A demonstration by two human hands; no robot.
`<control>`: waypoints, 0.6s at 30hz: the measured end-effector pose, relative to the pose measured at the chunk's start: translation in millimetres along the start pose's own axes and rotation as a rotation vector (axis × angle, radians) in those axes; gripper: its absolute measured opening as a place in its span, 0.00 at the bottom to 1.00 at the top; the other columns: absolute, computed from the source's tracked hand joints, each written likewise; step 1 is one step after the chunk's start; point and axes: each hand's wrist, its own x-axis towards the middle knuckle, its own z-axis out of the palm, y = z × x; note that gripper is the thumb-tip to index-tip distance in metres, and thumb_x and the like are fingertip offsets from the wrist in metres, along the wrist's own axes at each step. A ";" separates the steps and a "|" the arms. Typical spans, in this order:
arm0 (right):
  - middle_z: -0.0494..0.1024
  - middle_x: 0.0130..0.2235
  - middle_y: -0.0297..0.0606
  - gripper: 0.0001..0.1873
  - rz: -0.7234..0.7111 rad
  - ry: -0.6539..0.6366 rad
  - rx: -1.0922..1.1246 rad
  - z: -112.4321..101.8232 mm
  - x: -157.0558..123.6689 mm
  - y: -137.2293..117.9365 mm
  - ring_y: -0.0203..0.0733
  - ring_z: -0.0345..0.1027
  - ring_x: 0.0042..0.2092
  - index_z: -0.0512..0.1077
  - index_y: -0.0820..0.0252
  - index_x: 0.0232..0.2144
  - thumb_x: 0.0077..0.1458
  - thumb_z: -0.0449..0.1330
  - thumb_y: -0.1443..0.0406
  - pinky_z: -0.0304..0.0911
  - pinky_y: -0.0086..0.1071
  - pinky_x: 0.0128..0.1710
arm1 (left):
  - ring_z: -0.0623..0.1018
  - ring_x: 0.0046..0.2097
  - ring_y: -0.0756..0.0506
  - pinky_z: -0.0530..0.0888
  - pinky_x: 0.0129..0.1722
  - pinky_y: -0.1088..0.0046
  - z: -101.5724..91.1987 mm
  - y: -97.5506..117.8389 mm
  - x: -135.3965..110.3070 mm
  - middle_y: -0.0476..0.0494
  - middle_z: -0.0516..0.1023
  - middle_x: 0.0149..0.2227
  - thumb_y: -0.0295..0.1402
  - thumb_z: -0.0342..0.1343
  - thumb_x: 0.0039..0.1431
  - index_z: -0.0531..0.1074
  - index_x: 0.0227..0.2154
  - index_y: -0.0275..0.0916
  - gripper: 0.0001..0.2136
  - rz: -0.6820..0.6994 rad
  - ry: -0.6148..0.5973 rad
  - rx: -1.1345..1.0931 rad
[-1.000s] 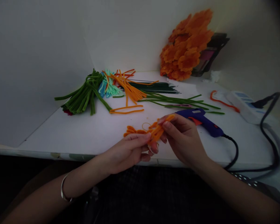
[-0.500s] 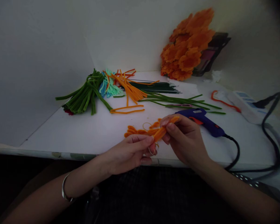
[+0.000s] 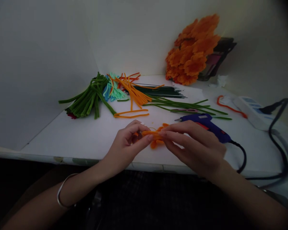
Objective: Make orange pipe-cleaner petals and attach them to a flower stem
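My left hand (image 3: 124, 145) pinches an orange pipe cleaner piece (image 3: 150, 133), bent into a bundle of strands, between thumb and fingers. From the other side, my right hand (image 3: 198, 147) has its fingertips closed on the right end of the same piece. More orange pipe cleaner loops (image 3: 154, 144) lie on the table just below and behind it, partly covered by my hands. Close behind my right hand lies a blue glue gun (image 3: 216, 127), its nozzle pointing left.
Behind my hands lie green pipe cleaners (image 3: 86, 100), orange ones (image 3: 135, 94), light-blue ones (image 3: 116, 88) and dark thin stems (image 3: 163, 91). Orange fuzzy flowers (image 3: 193, 57) stand at the back right. A power strip (image 3: 254, 113) with black cable (image 3: 279, 140) sits to the right.
The orange piece has gone from slanted to nearly level and sits slightly lower. My left hand has risen and turned over the loops; my right hand has shifted right with its fingers straighter.
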 end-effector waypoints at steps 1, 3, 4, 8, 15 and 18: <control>0.79 0.39 0.38 0.17 -0.022 -0.005 -0.036 1.4 -2.0 -0.9 0.40 0.72 0.36 0.73 0.51 0.43 0.51 0.62 0.73 0.69 0.34 0.34 | 0.67 0.34 0.50 0.64 0.32 0.75 0.2 -0.7 -0.6 0.49 0.67 0.32 0.34 0.57 0.56 0.73 0.30 0.38 0.05 0.013 0.005 0.027; 0.79 0.40 0.37 0.18 -0.053 -0.004 -0.089 4.1 -5.6 -1.9 0.41 0.73 0.37 0.72 0.49 0.44 0.52 0.62 0.72 0.69 0.35 0.35 | 0.68 0.35 0.50 0.64 0.32 0.75 0.8 -2.6 -2.0 0.49 0.67 0.33 0.34 0.57 0.57 0.73 0.31 0.39 0.04 0.023 0.027 0.054; 0.79 0.41 0.37 0.18 -0.063 -0.004 -0.114 5.3 -6.9 -2.1 0.42 0.73 0.38 0.72 0.48 0.44 0.52 0.62 0.72 0.70 0.36 0.36 | 0.68 0.35 0.50 0.64 0.32 0.74 1.3 -3.7 -2.7 0.48 0.67 0.33 0.34 0.57 0.57 0.73 0.32 0.39 0.04 0.024 0.037 0.061; 0.80 0.40 0.38 0.17 -0.124 0.019 -0.228 8.8 -8.2 -3.6 0.44 0.74 0.38 0.72 0.49 0.43 0.52 0.62 0.72 0.70 0.36 0.35 | 0.67 0.35 0.49 0.64 0.33 0.73 3.5 -5.4 -6.2 0.48 0.67 0.32 0.33 0.57 0.57 0.73 0.31 0.40 0.03 0.075 0.041 0.106; 0.81 0.35 0.37 0.13 -0.202 0.056 -0.330 7.0 -2.4 -7.5 0.41 0.73 0.34 0.73 0.54 0.38 0.51 0.62 0.73 0.70 0.33 0.31 | 0.68 0.36 0.49 0.64 0.36 0.74 4.7 -7.5 -4.8 0.49 0.67 0.32 0.30 0.57 0.56 0.74 0.29 0.40 0.03 0.031 0.047 -0.023; 0.81 0.34 0.38 0.12 -0.225 0.063 -0.364 6.1 -1.5 -7.4 0.41 0.72 0.35 0.74 0.56 0.38 0.50 0.63 0.73 0.69 0.33 0.32 | 0.70 0.38 0.50 0.66 0.40 0.74 6.0 -10.7 -2.5 0.50 0.70 0.33 0.27 0.56 0.56 0.74 0.29 0.39 0.03 -0.054 0.034 -0.229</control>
